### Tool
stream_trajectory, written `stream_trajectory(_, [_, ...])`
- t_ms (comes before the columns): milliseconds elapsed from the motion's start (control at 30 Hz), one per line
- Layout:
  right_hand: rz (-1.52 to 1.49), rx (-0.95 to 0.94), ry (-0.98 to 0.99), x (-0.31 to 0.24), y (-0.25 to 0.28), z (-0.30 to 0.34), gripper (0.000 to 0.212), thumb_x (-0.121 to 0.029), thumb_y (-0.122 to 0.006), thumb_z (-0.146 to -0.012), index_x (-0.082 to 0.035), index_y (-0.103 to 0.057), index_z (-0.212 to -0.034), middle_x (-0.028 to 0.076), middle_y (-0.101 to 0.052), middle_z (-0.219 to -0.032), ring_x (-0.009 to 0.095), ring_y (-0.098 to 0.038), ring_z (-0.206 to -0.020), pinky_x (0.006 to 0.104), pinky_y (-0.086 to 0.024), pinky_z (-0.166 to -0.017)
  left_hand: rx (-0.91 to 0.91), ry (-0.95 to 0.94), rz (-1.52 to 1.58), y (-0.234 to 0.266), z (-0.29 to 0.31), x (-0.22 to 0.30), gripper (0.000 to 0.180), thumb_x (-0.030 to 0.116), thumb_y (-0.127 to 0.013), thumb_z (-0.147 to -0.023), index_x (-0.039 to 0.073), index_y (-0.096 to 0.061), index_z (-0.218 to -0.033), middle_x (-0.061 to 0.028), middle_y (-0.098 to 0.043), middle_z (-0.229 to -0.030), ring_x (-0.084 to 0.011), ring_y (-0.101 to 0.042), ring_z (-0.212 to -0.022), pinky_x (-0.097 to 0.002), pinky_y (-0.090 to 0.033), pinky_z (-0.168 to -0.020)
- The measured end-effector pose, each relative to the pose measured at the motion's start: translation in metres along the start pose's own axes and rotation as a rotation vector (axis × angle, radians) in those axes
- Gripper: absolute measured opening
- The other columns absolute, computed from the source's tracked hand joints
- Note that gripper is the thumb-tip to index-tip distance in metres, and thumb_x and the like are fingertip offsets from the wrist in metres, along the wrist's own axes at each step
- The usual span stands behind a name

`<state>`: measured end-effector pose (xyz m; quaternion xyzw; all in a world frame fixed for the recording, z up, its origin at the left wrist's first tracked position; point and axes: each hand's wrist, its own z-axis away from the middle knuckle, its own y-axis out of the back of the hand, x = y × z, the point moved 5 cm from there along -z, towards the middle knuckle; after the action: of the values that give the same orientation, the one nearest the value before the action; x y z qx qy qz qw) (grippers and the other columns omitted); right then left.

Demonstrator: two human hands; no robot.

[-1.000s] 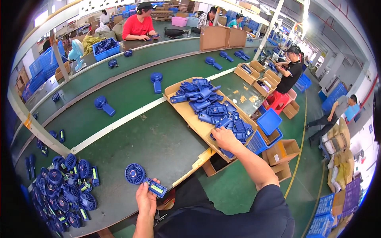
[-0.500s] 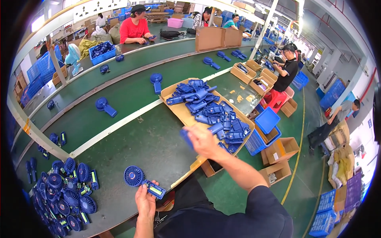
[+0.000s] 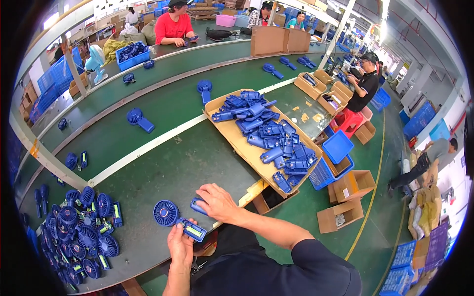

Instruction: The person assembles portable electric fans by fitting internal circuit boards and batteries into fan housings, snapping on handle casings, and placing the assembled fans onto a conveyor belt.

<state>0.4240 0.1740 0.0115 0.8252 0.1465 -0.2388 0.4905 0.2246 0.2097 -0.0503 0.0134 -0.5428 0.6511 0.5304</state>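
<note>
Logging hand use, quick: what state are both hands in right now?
Left hand: closed, holding a blue handheld fan.
Right hand: closed, holding a blue plastic handle cover.

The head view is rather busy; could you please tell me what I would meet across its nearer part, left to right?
Pile of blue fans, blue fan held in the left hand, cardboard tray of blue casings, cardboard boxes, stacked blue crates, purple crate.

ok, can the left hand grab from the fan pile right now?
Probably not without letting go: the left hand holds a blue fan. The fan pile itself looks within reach, with nothing evident in between.
</note>
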Motion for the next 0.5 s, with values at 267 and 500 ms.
stream_trajectory(267, [0.118, -0.089, 0.115, -0.009, -0.006, 0.029, 0.051, -0.014, -0.079, -0.076, -0.001, -0.064, -0.122, 0.022, -0.064, -0.122, 0.041, -0.061, -0.115, 0.0498, -0.05, -0.099, 0.113, 0.005, 0.074, -0.006, 0.004, -0.001, 0.028, 0.016, -0.055, -0.107, -0.004, -0.055, -0.126, -0.0229, -0.065, -0.127, -0.0359, -0.065, -0.121, -0.0486, -0.052, -0.107])
stream_trajectory(500, [0.211, -0.135, 0.074, -0.014, -0.008, 0.02, 0.056, -0.02, -0.081, -0.082, -0.001, -0.061, -0.131, 0.019, -0.061, -0.132, 0.04, -0.058, -0.121, 0.0487, -0.046, -0.102, 0.13, 0.009, 0.098, -0.011, 0.005, 0.001, 0.028, 0.018, -0.053, -0.109, -0.003, -0.057, -0.127, -0.0169, -0.067, -0.124, -0.0277, -0.066, -0.117, -0.0429, -0.055, -0.102])
